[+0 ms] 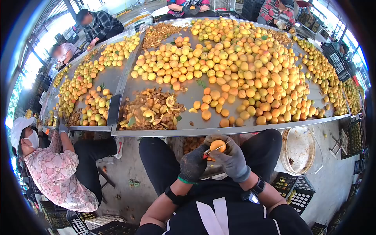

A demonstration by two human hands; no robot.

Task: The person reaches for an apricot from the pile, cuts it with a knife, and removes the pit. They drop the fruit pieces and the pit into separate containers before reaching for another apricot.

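Observation:
Both my hands wear grey work gloves and meet just below the metal table's front edge. Between them is an orange-yellow apricot [217, 146]. My right hand [232, 156] has its fingers wrapped round the fruit. In my left hand [194, 161], closed, is a small knife [206, 155] with a red part near the fingers; its blade lies against the apricot. Beneath the hands, partly hidden, sits a container of fruit pieces [192, 145]. On the metal table [156, 132] lie a large heap of whole apricots [250, 74] and, at its left, a pile of pits and cut pieces [150, 109].
A co-worker in a pink patterned top [58, 168] sits at the left; more people sit along the table's far side. At the right stand a white bucket [298, 150] and a black crate [299, 192]. More crates [352, 139] line the right edge.

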